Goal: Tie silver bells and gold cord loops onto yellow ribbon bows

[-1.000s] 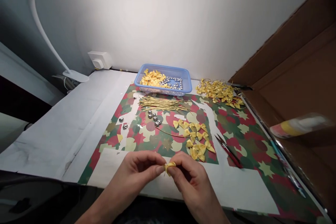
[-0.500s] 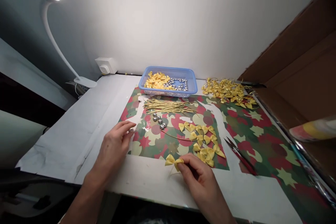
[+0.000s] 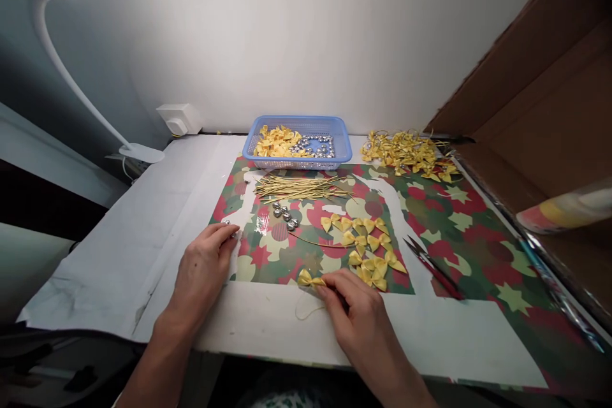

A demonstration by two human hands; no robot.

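Observation:
My right hand (image 3: 356, 306) pinches a yellow ribbon bow (image 3: 308, 279) by its right side, low over the front of the mat. A thin pale cord (image 3: 303, 313) loops down from beside the bow. To the left, my left hand (image 3: 206, 261) has its thumb and fingertips closed on a small silver bell (image 3: 234, 234), partly hidden by the fingers. Another silver piece (image 3: 226, 222) shows just above the fingertips. Between the hands lie several silver bells (image 3: 287, 216) and a single gold cord (image 3: 315, 242). Several yellow bows (image 3: 366, 245) lie right of them.
Gold cords (image 3: 301, 188) lie bundled before a blue basket (image 3: 296, 164) holding yellow bows and silver bells. A pile of corded bows (image 3: 406, 152) sits back right. Red-handled scissors (image 3: 435, 271) lie on the patterned mat (image 3: 473, 255). A lamp (image 3: 142, 153) stands back left, a cardboard box (image 3: 526, 121) right.
The view has shifted slightly. The bow in my right hand has turned flatter, and its cord now shows as a loop below. My left hand stays at the left, a silver piece now showing above its fingertips.

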